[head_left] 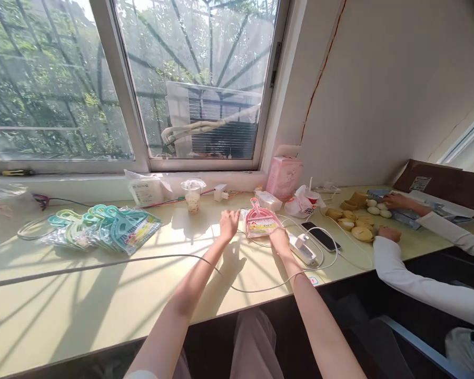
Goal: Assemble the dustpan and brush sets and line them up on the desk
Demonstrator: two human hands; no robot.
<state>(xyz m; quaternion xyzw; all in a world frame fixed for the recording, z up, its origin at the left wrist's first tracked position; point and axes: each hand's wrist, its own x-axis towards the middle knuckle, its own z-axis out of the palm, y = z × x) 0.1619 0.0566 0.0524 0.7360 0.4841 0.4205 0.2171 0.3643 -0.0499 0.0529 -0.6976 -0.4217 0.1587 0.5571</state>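
Observation:
A small pink dustpan [256, 212] with a brush and a printed label, in a clear bag, is in front of me on the table. My right hand [279, 239] grips its lower right corner. Just left of the package, my left hand [229, 225] is raised with fingers loosely bent and nothing visible in it. To the left lies an overlapping row of bagged green and teal dustpans [120, 226].
A grey cable [142, 259] crosses the table and loops near a white power strip [303, 251] and a phone [321, 236]. Behind stand a plastic cup [193, 197] and a pink box [284, 176]. At right, a co-worker's hands [389, 234] are among yellow and white rounded pieces [361, 231].

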